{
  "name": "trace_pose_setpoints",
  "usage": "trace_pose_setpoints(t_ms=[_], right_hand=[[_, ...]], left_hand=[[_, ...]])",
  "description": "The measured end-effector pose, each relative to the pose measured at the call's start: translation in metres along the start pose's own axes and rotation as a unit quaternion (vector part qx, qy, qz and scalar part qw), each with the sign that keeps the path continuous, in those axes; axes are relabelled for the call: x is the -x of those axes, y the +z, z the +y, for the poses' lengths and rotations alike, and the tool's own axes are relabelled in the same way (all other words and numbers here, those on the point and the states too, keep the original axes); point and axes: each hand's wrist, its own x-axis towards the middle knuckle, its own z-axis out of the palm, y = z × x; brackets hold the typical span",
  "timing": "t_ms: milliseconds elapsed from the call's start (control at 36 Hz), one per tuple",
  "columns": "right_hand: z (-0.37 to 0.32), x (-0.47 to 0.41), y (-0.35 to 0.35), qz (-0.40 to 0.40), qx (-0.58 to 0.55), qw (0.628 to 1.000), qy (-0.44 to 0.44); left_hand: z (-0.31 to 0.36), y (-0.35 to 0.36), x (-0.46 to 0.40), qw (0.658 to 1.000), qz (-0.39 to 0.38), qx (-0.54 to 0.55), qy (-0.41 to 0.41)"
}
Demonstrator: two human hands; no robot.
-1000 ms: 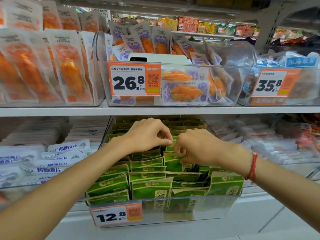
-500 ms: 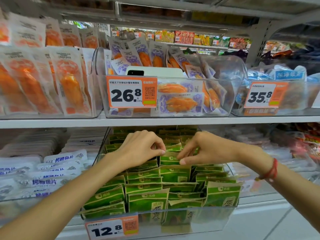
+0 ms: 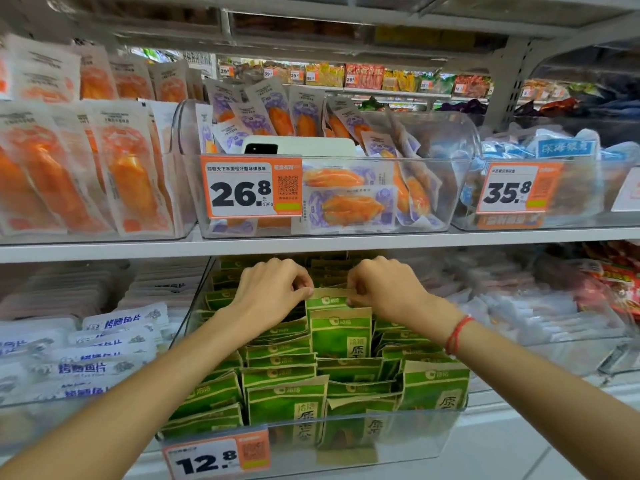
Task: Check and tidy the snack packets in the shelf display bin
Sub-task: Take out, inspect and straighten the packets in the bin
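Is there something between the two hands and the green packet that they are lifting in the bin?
Nothing visible. The left hand and right hand already pinch the top corners of the green packet, directly.

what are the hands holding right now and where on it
Both hands pinch one green snack packet by its tan top edge: the left hand at the left corner, the right hand at the right corner.

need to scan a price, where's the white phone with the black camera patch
Head view, upper shelf: the white phone lies in the clear plastic bin, just above the orange 26.8 price tag, among purple-and-orange packets.
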Motion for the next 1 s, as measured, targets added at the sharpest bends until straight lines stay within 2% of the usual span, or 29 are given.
trace_pose_setpoints(t_ms=[167,250,528,722,1000], right_hand=[[0.003,0.008,-0.007,0.008,-0.013,1.000,-0.014],[0.002,0.019,-0.010,0.021,-0.015,0.999,-0.023],[-0.002,0.048,-0.011,-0.033,0.010,0.997,-0.067],[0.000,0.043,-0.011,-0.057,0.044,0.997,-0.031],[-0.002,0.029,-0.001,-0.006,0.046,0.998,0.035]], left_hand=[[0.000,-0.003,0.008,0.998,-0.034,0.046,-0.013],[0.007,-0.009,0.016,0.999,-0.047,0.021,0.001],[0.018,-0.019,0.024,0.992,-0.119,-0.004,0.036],[0.019,-0.024,0.018,0.981,-0.171,-0.015,0.090],[0.020,-0.017,0.012,0.987,-0.092,-0.078,0.104]])
